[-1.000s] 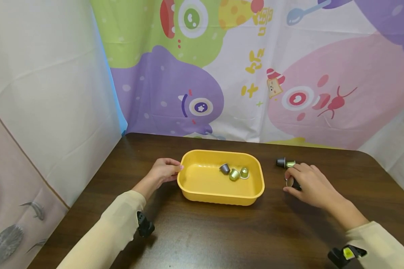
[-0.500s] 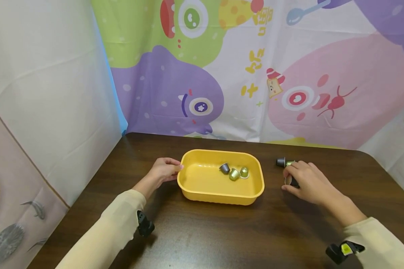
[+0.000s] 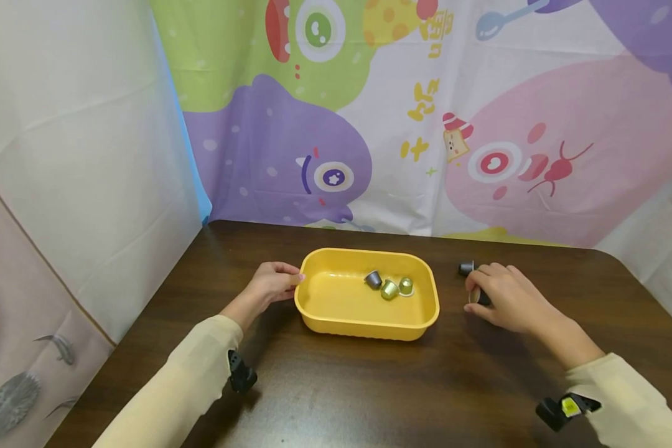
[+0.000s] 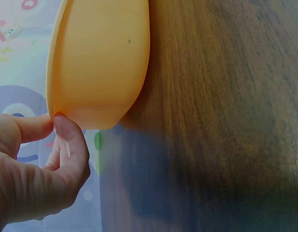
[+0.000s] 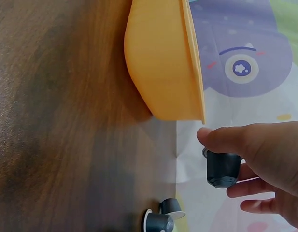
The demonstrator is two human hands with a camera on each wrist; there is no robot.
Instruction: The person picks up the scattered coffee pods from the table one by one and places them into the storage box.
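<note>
In the head view my left hand [image 3: 271,283] pinches the left rim of a yellow tray [image 3: 364,331] between thumb and fingers. Inside that tray lie a dark coffee capsule [image 3: 373,280] and two green coffee capsules [image 3: 389,290], all in its right half. Off to the tray's right, my right hand [image 3: 512,298] holds a black coffee capsule [image 5: 223,169], raised off the table in the right wrist view, its base partly covered by the thumb. Another dark capsule [image 3: 466,268] lies on the table just beyond the fingers.
Brown wooden table [image 3: 336,392] under everything. A printed cloth [image 3: 403,124] hangs along its back edge, and a pale curtain [image 3: 89,155] borders the left side. The right wrist view has two dark-looking capsules [image 5: 158,222] on the table.
My right hand has shifted slightly left and away from me with the black capsule. It now covers the green capsule that showed on the table. The left hand and tray look the same.
</note>
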